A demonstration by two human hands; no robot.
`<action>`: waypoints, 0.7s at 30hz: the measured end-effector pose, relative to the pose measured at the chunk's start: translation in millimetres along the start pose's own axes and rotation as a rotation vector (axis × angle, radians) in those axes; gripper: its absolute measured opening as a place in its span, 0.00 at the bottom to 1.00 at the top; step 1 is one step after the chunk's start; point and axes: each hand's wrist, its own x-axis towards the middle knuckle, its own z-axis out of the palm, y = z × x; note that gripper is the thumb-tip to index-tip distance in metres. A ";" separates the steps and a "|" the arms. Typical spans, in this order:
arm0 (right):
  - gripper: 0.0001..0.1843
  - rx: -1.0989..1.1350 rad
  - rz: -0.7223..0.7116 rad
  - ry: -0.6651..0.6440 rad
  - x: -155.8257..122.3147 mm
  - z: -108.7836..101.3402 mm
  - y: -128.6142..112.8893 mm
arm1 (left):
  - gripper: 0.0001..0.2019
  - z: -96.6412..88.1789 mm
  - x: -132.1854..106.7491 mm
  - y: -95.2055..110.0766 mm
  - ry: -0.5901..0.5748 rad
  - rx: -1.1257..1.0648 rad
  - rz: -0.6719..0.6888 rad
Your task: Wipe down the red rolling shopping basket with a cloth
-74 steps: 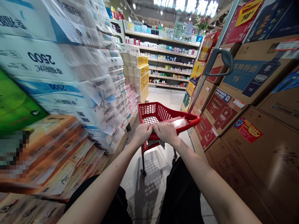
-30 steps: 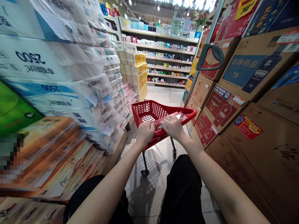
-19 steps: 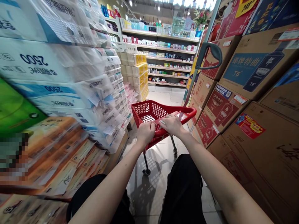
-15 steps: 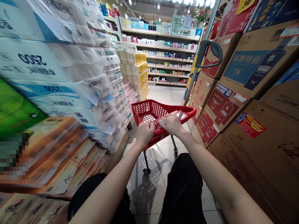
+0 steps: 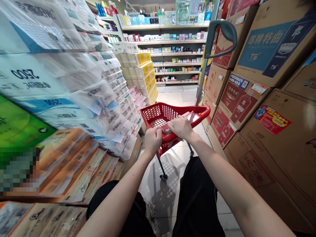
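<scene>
Red plastic cart: a small shopping cart with a lattice basket stands on the tiled floor in the middle of a narrow aisle, straight ahead of the person, near the stacks on both sides.
Cart handle: a grey loop handle on a tall pole rises from the cart's far right side, up in front of the boxes.
Left hand: the left hand sits on the near rim of the basket, fingers curled tight around it in a fist.
Right hand: the right hand lies on the same rim just beside the left, palm down, fingers bent over the edge and gripping it.
Gap between hands: narrow; I cannot tell whether the knuckles touch.
Left of aisle: wrapped tissue packs piled high, with orange packs lower down, blurred.
Right of aisle: brown cardboard boxes stacked up the side, some with red or blue printed labels.
Far end: store shelves filled with small goods.
Below: the person's dark trousers above the floor.
</scene>
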 end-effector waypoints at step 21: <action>0.18 -0.029 -0.199 0.441 -8.3 22.5 34.7 | 0.17 -12.3 17.2 -24.3 -0.008 -0.076 -0.019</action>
